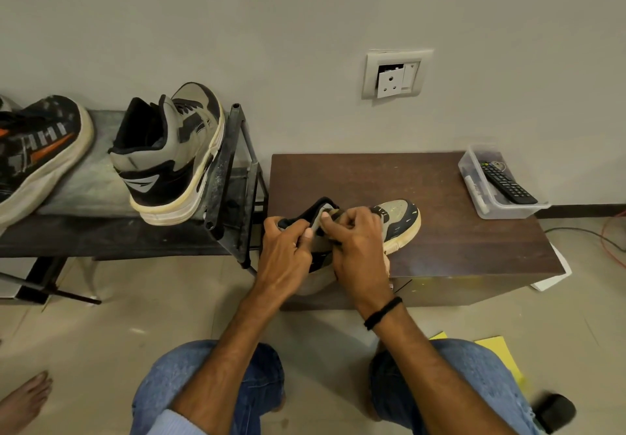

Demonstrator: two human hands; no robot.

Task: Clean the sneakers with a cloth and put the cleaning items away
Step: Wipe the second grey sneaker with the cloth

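At the table's (440, 190) 7 o'clock edge, sneaker (401, 221) lies toe toward 2 o'clock, heel overhanging; left hand (288, 251) pinches its collar, right hand (360, 255) grips its tongue; risk: uneven pull tips it floorward; cloth not visible.

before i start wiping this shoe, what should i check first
1. Grip: left hand and right hand both hold the sneaker at its collar: ok.
2. Support: its toe lies over the table: ok.
3. Cloth: none shows in either hand: cannot tell.
4. Space: the plastic box with the remote stands apart, at the table's far right corner: ok.
5. Second sneaker: upright on the rack to the left: ok.
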